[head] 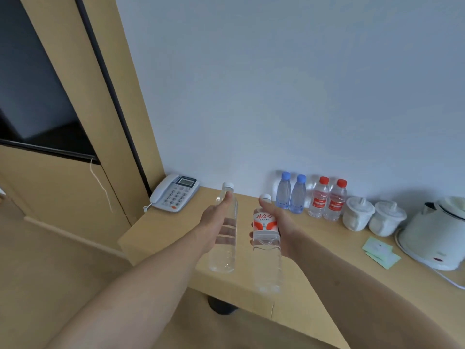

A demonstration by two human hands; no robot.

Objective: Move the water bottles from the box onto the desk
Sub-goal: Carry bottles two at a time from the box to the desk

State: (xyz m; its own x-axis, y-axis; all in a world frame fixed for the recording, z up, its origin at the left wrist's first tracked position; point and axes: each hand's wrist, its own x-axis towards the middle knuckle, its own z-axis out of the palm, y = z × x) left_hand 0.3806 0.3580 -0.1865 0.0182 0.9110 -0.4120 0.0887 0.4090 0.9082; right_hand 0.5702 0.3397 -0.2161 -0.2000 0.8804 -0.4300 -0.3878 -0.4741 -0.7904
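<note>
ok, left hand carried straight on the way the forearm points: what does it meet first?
Probably nothing on the desk. The left hand, gripping a clear bottle, heads for the bare desktop between the telephone and the blue-capped bottles, then the wall. Depth is uncertain.

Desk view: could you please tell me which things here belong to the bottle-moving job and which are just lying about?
Job:
left hand holding unlabelled bottle
right hand holding red-labelled bottle
desk
two blue-capped bottles
two red-capped bottles

Lying about:
telephone
two lidded white cups
kettle
green paper packets
</note>
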